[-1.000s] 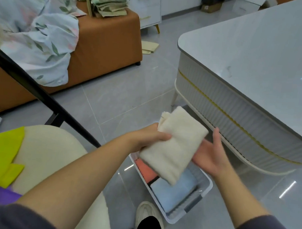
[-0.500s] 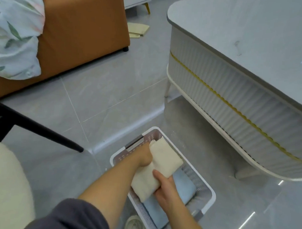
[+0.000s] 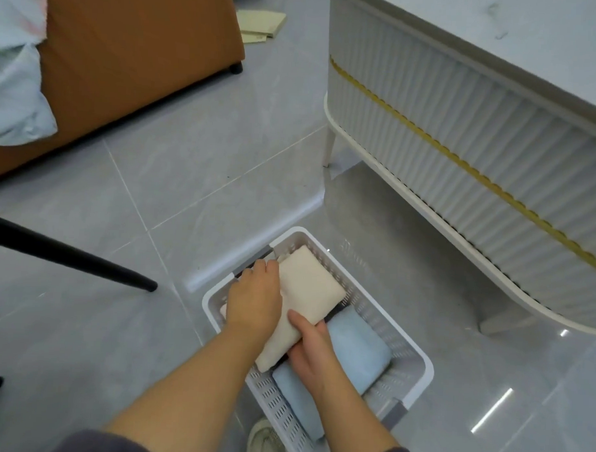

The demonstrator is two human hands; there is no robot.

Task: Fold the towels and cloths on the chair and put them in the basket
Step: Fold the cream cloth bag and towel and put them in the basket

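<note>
Left-hand fingers (image 3: 269,267) are curled over the far left edge of the folded cream towel (image 3: 309,290), and we can see the knuckles bent against the cloth, so the left hand (image 3: 253,300) grips it. On the other side the right hand (image 3: 311,349) pinches the towel's near end. Its thumb lies on top and the other fingers are tucked out of sight underneath.

The cream towel sits between the two hands, folded into a thick oblong and lying at a slant. It is inside the white perforated basket (image 3: 420,360), over the far half. We cannot tell whether it rests fully on what lies below. Under its near end we spot a folded light blue towel (image 3: 358,349), and a second blue fold (image 3: 299,403) lies along the basket's near wall.

The basket stands on the grey tiled floor (image 3: 190,161), with the toe of a pale shoe (image 3: 265,441) just beside its near corner. To the left a black chair leg (image 3: 72,257) slants down to the tiles. Beyond the basket, on the right, stands a white fluted table (image 3: 462,137) with a gold trim line. An orange sofa (image 3: 133,51) is at upper left with a floral cloth (image 3: 14,94) draped over it.
</note>
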